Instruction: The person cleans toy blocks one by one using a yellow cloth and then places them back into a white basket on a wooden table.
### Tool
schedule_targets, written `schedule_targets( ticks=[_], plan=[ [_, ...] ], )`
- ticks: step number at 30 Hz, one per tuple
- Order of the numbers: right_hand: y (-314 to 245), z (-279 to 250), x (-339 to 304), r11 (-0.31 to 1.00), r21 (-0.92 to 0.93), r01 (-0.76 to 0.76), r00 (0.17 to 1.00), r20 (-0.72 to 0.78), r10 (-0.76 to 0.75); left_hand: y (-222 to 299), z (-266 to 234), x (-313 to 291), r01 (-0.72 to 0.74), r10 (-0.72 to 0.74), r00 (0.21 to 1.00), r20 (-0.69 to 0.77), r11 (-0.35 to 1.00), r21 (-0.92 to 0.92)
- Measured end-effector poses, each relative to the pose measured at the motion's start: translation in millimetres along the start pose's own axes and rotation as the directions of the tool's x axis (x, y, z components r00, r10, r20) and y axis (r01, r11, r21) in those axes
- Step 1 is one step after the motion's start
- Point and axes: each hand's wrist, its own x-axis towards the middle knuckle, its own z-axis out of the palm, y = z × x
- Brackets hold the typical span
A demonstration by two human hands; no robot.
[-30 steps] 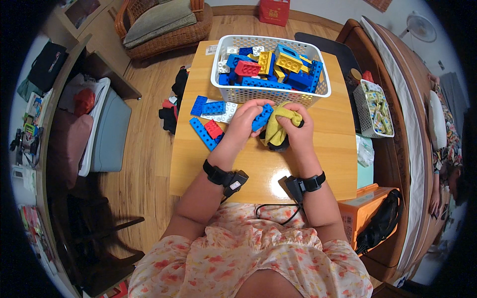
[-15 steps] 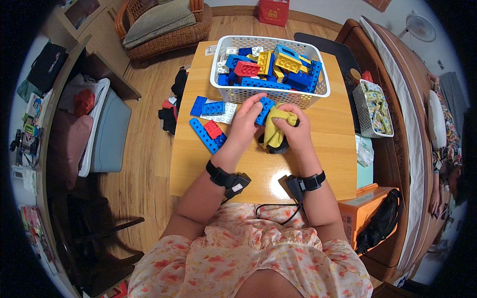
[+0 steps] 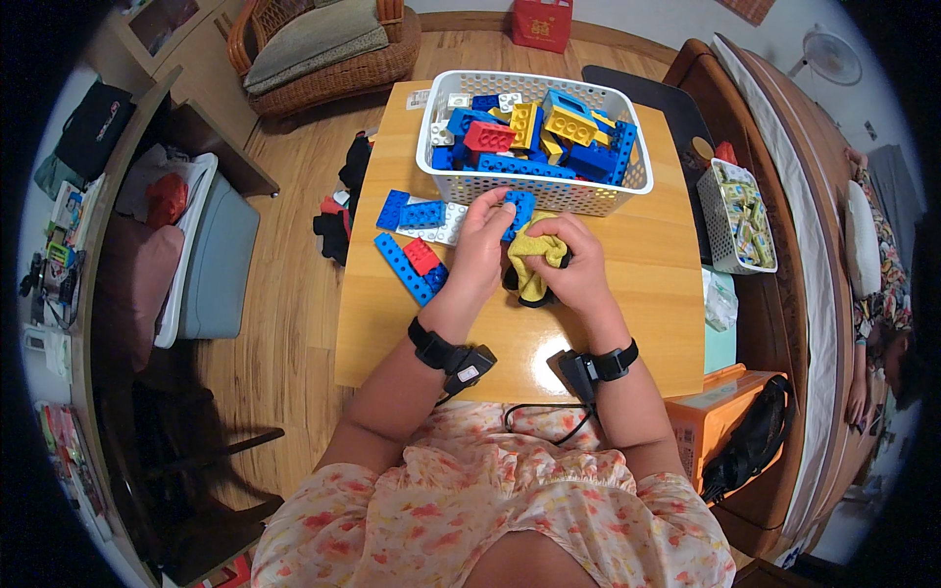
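Between the fingers of my left hand (image 3: pixel 484 230) is a blue toy building brick (image 3: pixel 520 210), held just in front of the basket. My right hand (image 3: pixel 571 257) is closed on a crumpled yellow cloth (image 3: pixel 530 263) with dark edges, pressed close to the brick's right side. A white perforated basket (image 3: pixel 534 192) full of blue, yellow, red and white bricks stands beyond both hands. Left of my left hand lie a white studded plate (image 3: pixel 453 223) with blue bricks on it and a long blue piece (image 3: pixel 402 269) with a red brick (image 3: pixel 421 256) beside it.
The wooden table (image 3: pixel 627 294) carries all this. To its right stand a smaller white basket (image 3: pixel 737 218) of small packets and an orange box (image 3: pixel 725 421) with a black bag. A grey-blue bin (image 3: pixel 218 260) is at the left, a wicker chair (image 3: pixel 328 73) at the back.
My right hand and the yellow cloth have shifted slightly left, and the cloth is bunched differently. The blue brick stays in my left hand, turned a little.
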Motion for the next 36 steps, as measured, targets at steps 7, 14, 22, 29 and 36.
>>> schedule_targets(
  ticks=[7,14,22,29,36],
  plan=[
    [-1,-2,1,0.995,-0.088,0.045,0.999,-0.006,-0.046,0,-1,0,0.025,-0.024,0.999,0.020,0.998,-0.059],
    [-5,-1,1,0.991,-0.117,0.066,0.998,0.023,-0.064,1,-7,2,-0.003,0.002,1.000,-0.020,0.999,-0.043],
    [11,-3,2,0.998,-0.055,-0.010,0.965,-0.263,-0.005,2,-11,4,0.134,-0.133,0.991,0.024,0.987,-0.083],
    [11,-6,5,0.879,0.435,-0.197,0.918,-0.233,0.321,1,-9,2,0.187,-0.182,0.975,0.128,0.982,-0.031],
    [4,-4,2,0.764,0.563,-0.317,0.910,-0.048,0.413,6,-9,3,0.164,-0.155,0.986,0.060,0.963,-0.211]
  ],
)
